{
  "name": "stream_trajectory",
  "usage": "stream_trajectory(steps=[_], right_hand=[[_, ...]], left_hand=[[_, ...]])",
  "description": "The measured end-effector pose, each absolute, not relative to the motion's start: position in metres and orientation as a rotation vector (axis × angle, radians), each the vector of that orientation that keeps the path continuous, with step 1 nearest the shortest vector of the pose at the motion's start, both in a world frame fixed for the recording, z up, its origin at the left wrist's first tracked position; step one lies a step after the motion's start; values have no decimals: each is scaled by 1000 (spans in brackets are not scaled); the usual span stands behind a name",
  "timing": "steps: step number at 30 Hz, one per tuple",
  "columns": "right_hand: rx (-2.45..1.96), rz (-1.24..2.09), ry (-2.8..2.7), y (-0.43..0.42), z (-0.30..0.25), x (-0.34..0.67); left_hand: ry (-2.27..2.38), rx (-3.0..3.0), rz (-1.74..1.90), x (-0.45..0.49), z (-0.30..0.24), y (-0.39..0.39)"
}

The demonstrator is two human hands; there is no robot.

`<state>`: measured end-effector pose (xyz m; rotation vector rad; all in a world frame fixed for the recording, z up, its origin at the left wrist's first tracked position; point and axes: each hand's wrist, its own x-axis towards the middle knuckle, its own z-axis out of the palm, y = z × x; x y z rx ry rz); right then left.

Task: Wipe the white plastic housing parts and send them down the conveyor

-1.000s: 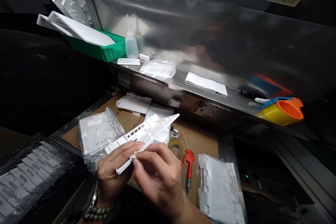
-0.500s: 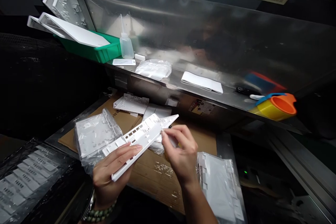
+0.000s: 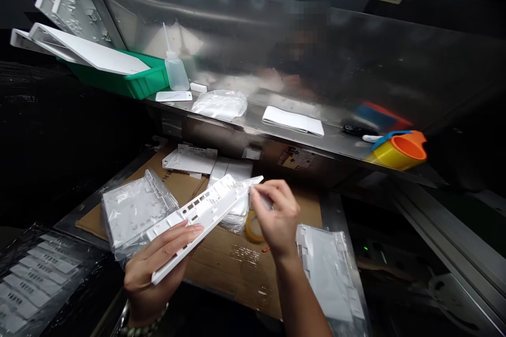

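My left hand [image 3: 156, 266] grips the near end of a long white plastic panel [image 3: 201, 208] with rectangular cut-outs, held tilted above the cardboard mat [image 3: 221, 260]. My right hand [image 3: 276, 216] is closed in a pinch at the panel's far end, fingertips against its edge. What the pinch holds, if anything, I cannot make out. A bagged white panel [image 3: 132, 210] lies just left of the held one. A roll of yellow tape [image 3: 251, 229] shows under my right hand.
Another bagged panel [image 3: 332, 274] lies at the right of the mat. The steel shelf [image 3: 253, 121] behind carries a green bin [image 3: 118, 81] with white panels, a squeeze bottle [image 3: 176, 68], a plastic bag [image 3: 219, 105], white cloth [image 3: 292, 121] and stacked coloured cups [image 3: 399, 150]. Label sheets [image 3: 31, 284] lie at left.
My right hand slid from the panel's near middle to its far end. The view shifted, so everything drifts left and the red air gun is now hidden behind my hand.
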<state>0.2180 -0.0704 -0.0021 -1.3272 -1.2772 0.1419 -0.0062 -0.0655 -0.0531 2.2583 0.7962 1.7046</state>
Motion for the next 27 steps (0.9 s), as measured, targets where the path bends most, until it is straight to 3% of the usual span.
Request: stream_trajectory(steps=[5,14,20,27], right_hand=[[-1377,117,-1260,-70,-2,220],[-1017,196,-1570,-107,1,139],[-1326,165,-1329,-65,-3,213],[-1489,-93,-927,-53,-19,293]], left_hand=[[804,2237,1686,-8,-56,-67],[923,2245,1541,-9,-56,-63],[899,2197,1634,-12,-50,-66],[1012,1905,1465,-19,-22,-68]])
